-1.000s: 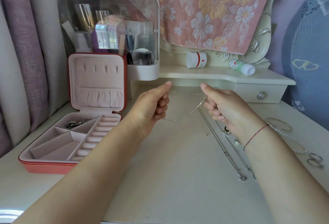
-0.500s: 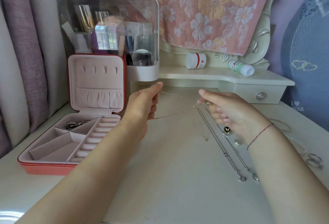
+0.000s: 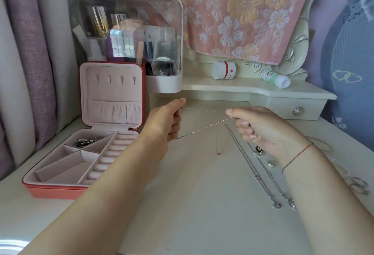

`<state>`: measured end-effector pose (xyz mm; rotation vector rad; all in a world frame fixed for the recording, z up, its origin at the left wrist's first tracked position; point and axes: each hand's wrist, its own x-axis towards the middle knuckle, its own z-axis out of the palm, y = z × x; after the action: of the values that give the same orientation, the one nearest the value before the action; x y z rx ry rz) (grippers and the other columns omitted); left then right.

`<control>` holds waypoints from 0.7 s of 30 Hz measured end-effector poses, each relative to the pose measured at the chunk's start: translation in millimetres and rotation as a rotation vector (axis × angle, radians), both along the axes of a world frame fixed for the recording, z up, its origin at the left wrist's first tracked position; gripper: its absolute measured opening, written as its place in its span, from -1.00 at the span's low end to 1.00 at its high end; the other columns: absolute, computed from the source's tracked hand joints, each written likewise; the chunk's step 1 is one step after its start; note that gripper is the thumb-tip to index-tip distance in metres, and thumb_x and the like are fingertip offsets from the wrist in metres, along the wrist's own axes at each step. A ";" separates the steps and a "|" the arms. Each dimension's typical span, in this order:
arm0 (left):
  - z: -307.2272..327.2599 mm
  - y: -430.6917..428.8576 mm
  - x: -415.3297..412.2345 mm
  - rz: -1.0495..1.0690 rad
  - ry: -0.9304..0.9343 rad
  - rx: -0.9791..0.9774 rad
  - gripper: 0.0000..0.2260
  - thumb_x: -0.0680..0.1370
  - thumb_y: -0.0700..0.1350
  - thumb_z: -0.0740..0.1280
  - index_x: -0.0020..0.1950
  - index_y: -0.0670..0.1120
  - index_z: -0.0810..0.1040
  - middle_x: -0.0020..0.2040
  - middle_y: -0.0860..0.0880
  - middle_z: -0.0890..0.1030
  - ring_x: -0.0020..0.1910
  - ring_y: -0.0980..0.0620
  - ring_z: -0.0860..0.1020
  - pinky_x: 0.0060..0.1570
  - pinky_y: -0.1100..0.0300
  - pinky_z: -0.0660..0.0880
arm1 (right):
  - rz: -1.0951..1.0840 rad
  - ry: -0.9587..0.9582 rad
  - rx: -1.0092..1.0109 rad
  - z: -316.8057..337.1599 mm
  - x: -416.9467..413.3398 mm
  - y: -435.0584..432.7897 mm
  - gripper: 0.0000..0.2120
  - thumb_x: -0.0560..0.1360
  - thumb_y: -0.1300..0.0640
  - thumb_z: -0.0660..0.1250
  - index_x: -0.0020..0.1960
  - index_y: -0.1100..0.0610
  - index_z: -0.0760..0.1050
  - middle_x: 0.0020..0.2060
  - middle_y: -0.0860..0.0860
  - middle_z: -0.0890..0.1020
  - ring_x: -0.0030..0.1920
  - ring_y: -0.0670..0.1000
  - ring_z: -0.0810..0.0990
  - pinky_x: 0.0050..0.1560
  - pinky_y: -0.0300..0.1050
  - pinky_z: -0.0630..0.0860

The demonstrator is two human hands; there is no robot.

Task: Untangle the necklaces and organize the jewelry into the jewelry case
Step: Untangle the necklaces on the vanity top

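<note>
A thin silver necklace (image 3: 204, 128) is stretched in the air between my hands above the dressing table. My left hand (image 3: 166, 121) pinches one end and my right hand (image 3: 257, 127) pinches the other, fingers curled. The open pink jewelry case (image 3: 60, 191) stands at the left, lid upright, with a dark chain (image 3: 87, 141) in its back compartment. Two longer necklaces with pendants (image 3: 261, 177) lie on the table under my right forearm, next to small earrings (image 3: 259, 150) and a stud (image 3: 270, 163).
A clear cosmetics organizer (image 3: 129, 32) stands behind the case. A white jar (image 3: 223, 70) and a tube (image 3: 276, 78) lie on the raised shelf. Bangles (image 3: 321, 143) and rings (image 3: 360, 186) lie at the right. A small drawer knob (image 3: 296, 111) faces me.
Both hands dropped a little and drew further apart, pulling the thin necklace straighter. A loop of it now hangs down toward the table.
</note>
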<state>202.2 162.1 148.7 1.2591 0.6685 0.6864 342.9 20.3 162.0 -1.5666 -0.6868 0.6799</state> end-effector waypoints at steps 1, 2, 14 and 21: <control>-0.4 0.0 0.7 -0.011 0.010 0.003 -0.66 0.53 -0.04 0.33 -0.39 0.00 0.29 -0.50 0.06 0.17 -0.52 0.07 0.09 -0.59 0.32 0.03 | 0.010 0.038 0.020 0.4 -0.2 0.3 -0.83 0.48 0.15 0.36 -0.27 0.09 0.45 -0.49 -0.07 0.19 -0.52 -0.10 0.13 -0.49 -0.25 0.01; -0.8 0.1 1.5 -0.020 0.021 0.008 -0.66 0.53 -0.06 0.32 -0.40 0.00 0.29 -0.49 0.05 0.18 -0.52 0.07 0.10 -0.59 0.32 0.03 | 0.036 0.093 0.045 0.9 -0.1 0.3 -0.80 0.48 0.14 0.36 -0.29 0.08 0.42 -0.50 -0.07 0.19 -0.53 -0.11 0.12 -0.50 -0.26 0.01; -6.1 -8.4 8.6 -0.168 0.252 0.131 -0.73 0.59 0.07 0.28 -0.20 -0.07 0.55 -0.40 0.03 0.43 -0.49 0.07 0.29 -0.51 0.28 0.24 | 0.292 0.323 0.154 3.0 -0.5 -3.1 -0.66 0.38 0.08 0.33 0.12 0.15 0.58 -0.53 -0.10 0.15 -0.56 -0.13 0.10 -0.55 -0.28 0.00; -0.1 -12.8 2.3 -0.184 0.220 0.188 -0.74 0.57 0.08 0.32 -0.21 -0.05 0.59 -0.51 0.08 0.18 -0.56 0.09 0.10 -0.58 0.31 0.07 | 0.187 0.096 0.027 0.0 -2.7 -0.7 -0.68 0.57 0.01 0.23 0.22 0.19 0.48 -0.52 -0.08 0.13 -0.55 -0.12 0.07 -0.51 -0.25 -0.04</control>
<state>204.5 149.4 148.6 1.5641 0.6682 0.4707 340.1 19.6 162.0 -1.4467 -0.7733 0.8759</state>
